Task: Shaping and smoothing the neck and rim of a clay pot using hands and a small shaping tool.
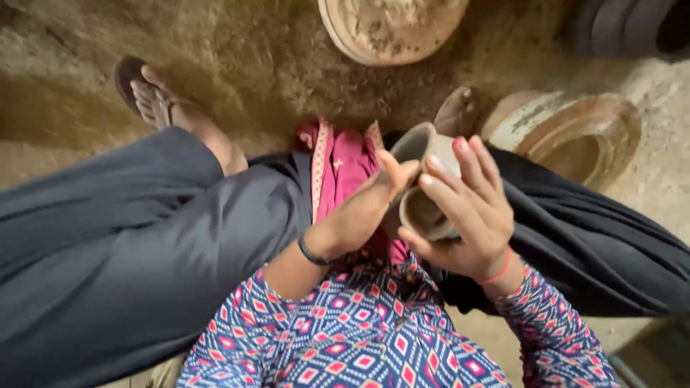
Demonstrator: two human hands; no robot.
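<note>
Two grey-trousered legs point(129, 237) fill most of the view, spread over a dirt floor point(273, 65). A pink cloth point(345, 169) lies between them. One sandalled foot point(147, 97) shows at upper left; the other foot point(458, 109) peeks out behind the hands. Three clay vessels are in view: a wide bowl point(392, 25) at the top, a round pot point(575, 133) on its side at right, and a small pot point(424, 183) held above the lap. The right hand point(463, 215) wraps the small pot from its far side, fingers curled over it and closed on it. The left hand point(363, 212) presses flat against its near side, fingers straight, thumb by the rim. One black band point(313, 255) circles the left wrist, one pink band point(499, 271) the right.
</note>
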